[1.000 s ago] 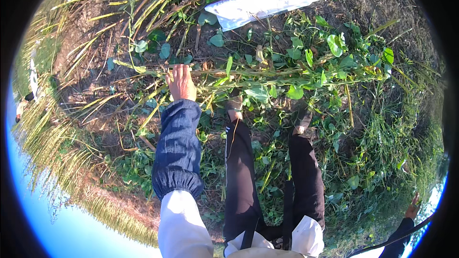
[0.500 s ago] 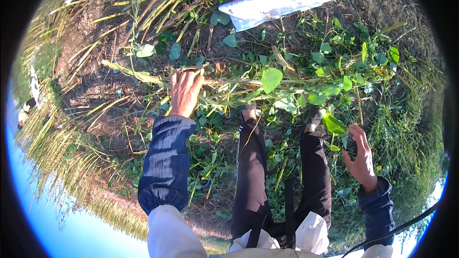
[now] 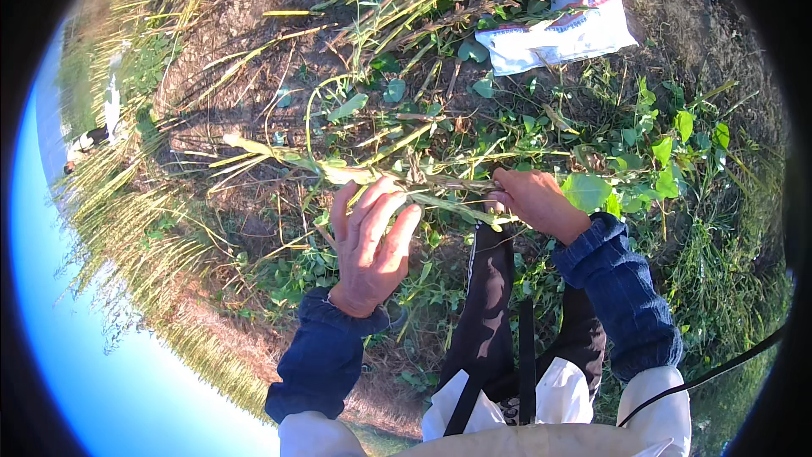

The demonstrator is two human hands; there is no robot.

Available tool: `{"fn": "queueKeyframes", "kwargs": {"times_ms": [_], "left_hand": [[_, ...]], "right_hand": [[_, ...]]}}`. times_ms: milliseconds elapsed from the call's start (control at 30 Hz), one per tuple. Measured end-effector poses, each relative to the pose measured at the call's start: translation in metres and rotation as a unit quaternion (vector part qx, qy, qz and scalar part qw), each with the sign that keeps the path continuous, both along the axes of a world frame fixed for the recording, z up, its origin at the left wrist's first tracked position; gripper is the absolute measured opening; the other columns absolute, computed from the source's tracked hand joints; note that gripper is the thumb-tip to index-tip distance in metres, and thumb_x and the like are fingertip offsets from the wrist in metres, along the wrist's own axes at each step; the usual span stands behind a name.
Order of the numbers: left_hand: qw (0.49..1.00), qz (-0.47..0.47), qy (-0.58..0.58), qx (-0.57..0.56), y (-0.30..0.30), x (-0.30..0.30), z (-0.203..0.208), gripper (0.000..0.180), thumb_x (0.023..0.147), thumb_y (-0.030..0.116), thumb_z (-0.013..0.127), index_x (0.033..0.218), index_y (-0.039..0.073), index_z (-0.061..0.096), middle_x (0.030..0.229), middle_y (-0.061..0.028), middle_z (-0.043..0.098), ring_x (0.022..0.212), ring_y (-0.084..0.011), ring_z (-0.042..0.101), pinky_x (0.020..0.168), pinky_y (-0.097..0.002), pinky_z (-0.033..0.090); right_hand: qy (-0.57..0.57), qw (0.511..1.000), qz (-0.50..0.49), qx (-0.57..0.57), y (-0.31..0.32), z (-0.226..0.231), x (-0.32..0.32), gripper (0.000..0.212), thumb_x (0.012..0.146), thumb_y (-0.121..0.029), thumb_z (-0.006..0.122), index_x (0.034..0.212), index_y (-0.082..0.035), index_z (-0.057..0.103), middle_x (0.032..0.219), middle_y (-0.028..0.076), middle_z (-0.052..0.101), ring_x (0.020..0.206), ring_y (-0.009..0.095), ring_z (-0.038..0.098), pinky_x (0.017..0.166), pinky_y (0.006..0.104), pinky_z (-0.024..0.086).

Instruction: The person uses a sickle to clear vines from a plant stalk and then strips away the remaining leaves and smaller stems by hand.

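Note:
A long bundle of pale green plant stalks (image 3: 348, 174) lies crosswise in front of me, above the weedy ground. My left hand (image 3: 372, 241) is at its near side with the fingers spread; the fingertips reach the stalks, and I cannot tell whether they press on them. Farther right, my right hand (image 3: 537, 203) is closed, with thumb and fingers pinched on the right part of the stalks. Broad green leaves (image 3: 586, 191) show just beyond the right hand.
A white printed sack (image 3: 558, 44) lies on the ground at the far right. Cut stalks (image 3: 423, 8) are heaped at the far side, and dry standing stalks (image 3: 127, 220) line the left. My dark-trousered legs (image 3: 480, 305) are close below the hands. A black cord (image 3: 732, 372) hangs at lower right.
My right hand has come from the lower right up to the stalks and closed on them. My left hand has gone from lying over the stalks to their near side. The view has shifted.

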State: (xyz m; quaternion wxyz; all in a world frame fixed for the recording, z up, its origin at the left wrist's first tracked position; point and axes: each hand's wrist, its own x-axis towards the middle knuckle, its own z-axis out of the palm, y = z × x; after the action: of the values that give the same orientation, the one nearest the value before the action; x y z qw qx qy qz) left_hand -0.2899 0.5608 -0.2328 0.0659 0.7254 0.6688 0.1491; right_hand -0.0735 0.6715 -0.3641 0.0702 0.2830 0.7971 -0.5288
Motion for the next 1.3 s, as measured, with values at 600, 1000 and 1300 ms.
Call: {"fn": "queueKeyframes", "kwargs": {"times_ms": [600, 1000, 1300], "left_hand": [[0.956, 0.241, 0.071, 0.154, 0.037, -0.051, 0.153, 0.045, 0.086, 0.019, 0.064, 0.125, 0.001, 0.049, 0.120, -0.0205, 0.050, 0.113, -0.0311, 0.050, 0.090, -0.0423, 0.044], [0.773, 0.179, -0.503, -0.344, 0.115, -0.031, 0.195, 0.015, 0.094, 0.015, 0.052, 0.099, 0.001, 0.056, 0.070, -0.0022, 0.056, 0.054, -0.0100, 0.055, 0.047, -0.0233, 0.047], [0.711, 0.181, -0.679, 0.012, 0.122, 0.079, 0.307, 0.011, 0.094, 0.011, 0.050, 0.102, 0.004, 0.052, 0.063, 0.0019, 0.042, 0.049, -0.0062, 0.035, 0.047, -0.0216, 0.032]], "right_hand": [[0.006, 0.985, -0.068, 0.157, -0.018, 0.160, 0.026, 0.021, 0.083, -0.016, 0.063, 0.093, -0.004, 0.048, 0.073, 0.016, 0.057, 0.067, 0.037, 0.058, 0.056, 0.0453, 0.044], [0.105, 0.988, -0.014, -0.116, -0.005, 0.187, 0.072, 0.055, 0.086, -0.042, 0.061, 0.123, -0.003, 0.050, 0.115, 0.021, 0.053, 0.111, 0.035, 0.053, 0.091, 0.0437, 0.043], [0.149, 0.977, -0.128, 0.084, 0.006, 0.202, 0.015, 0.051, 0.083, -0.046, 0.062, 0.108, -0.002, 0.056, 0.079, 0.017, 0.063, 0.078, 0.036, 0.062, 0.070, 0.0444, 0.048]]}}
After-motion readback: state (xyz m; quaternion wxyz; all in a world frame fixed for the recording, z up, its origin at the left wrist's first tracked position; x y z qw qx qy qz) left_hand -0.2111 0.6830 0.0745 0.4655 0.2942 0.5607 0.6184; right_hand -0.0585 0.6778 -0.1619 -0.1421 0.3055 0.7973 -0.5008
